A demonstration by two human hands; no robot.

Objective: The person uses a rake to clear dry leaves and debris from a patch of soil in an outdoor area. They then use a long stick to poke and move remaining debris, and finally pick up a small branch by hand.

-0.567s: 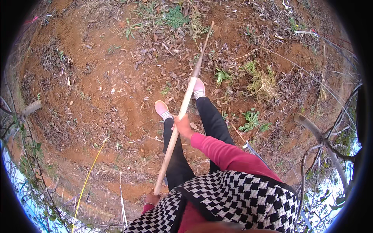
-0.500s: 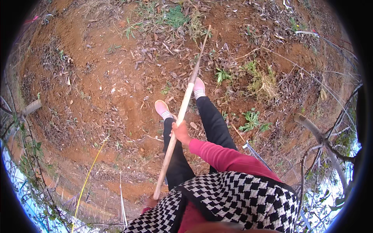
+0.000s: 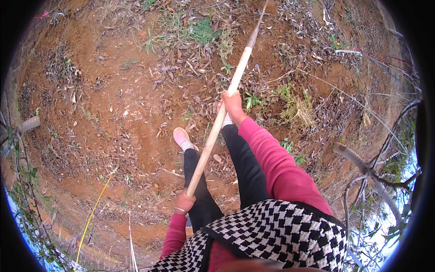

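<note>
A long digging tool [image 3: 212, 141] with a pale wooden handle slants across the middle, from low left to far right. Its dark metal end [image 3: 254, 36] tapers to a narrow tip over the leaf-strewn soil; seen from here, the blade's true shape cannot be told. My right hand [image 3: 233, 105] is wrapped round the upper part of the handle, above my right foot. My left hand [image 3: 184, 202], with a thin band at the wrist, grips the handle's near end beside my left thigh.
My pink left shoe [image 3: 181, 137] stands on reddish soil with dry leaves. Green weeds [image 3: 205, 31] and a dry grass clump [image 3: 297, 109] grow ahead. Cut branches [image 3: 353, 156] jut in at right, another stub [image 3: 29, 124] at left. A yellow cord [image 3: 94, 212] runs lower left.
The digging tool has slid forward, away from me, its tip now near the top edge. My right hand moved forward with it. My left hand, mostly hidden before, has come forward into view.
</note>
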